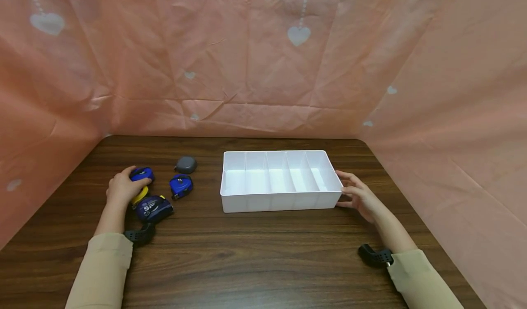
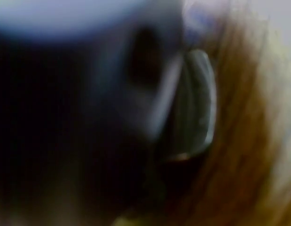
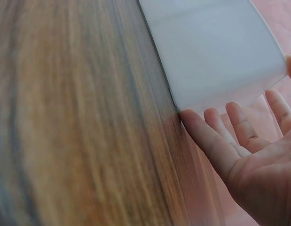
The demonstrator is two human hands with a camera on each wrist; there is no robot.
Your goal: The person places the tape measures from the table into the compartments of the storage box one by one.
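My left hand lies at the left of the table, its fingers curled over a blue and yellow tape measure. Close by are a large dark blue tape measure, a smaller blue one and a round grey one. The left wrist view is a dark blur. My right hand touches the right end of a white divided tray with straight fingers. The tray wall stands just above them. The tray's compartments hold nothing.
The wooden table is walled on three sides by a pink cloth with white hearts. A black wrist mount sits at each sleeve.
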